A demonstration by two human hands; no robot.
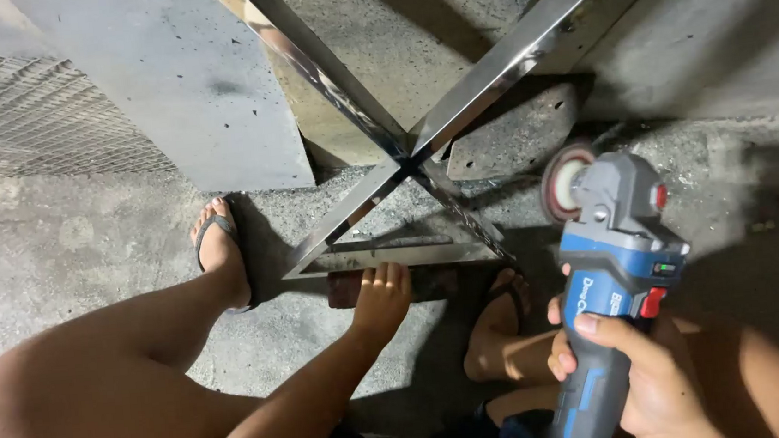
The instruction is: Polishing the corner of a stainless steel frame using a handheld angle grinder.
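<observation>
Steel frame (404, 167) of shiny flat bars crossing in an X sits on the concrete floor (49, 246), with a short horizontal bar closing a triangle at its near end. Left hand (382, 296) is pressed flat on the dark block (432, 283) just under that horizontal bar, fingers curled over its near edge, pinning the frame down; palm mostly closed around the edge, holding nothing loose. Right hand (638, 371) is wrapped tight round the body of a blue and grey angle grinder (612, 276), thumb over the top near the red switch. Grinder disc (561, 185) points away from that hand, up and to its left, and hangs in the air just off the right-hand bar of the X, not touching metal. Disc looks blurred, possibly spinning, cannot tell for sure.

Step, as I judge it: work braced, tool lifted, between passes on the joint where the bars cross. Next move would need the disc brought forward and left of the right hand onto the joint or the bar edge, with the left hand kept pressing and well apart from the disc.

Outward: sandalled foot (218, 246) left of the left hand, other foot (500, 326) between the hands, grey slab (185, 87) and wire mesh (29, 118) beyond.
</observation>
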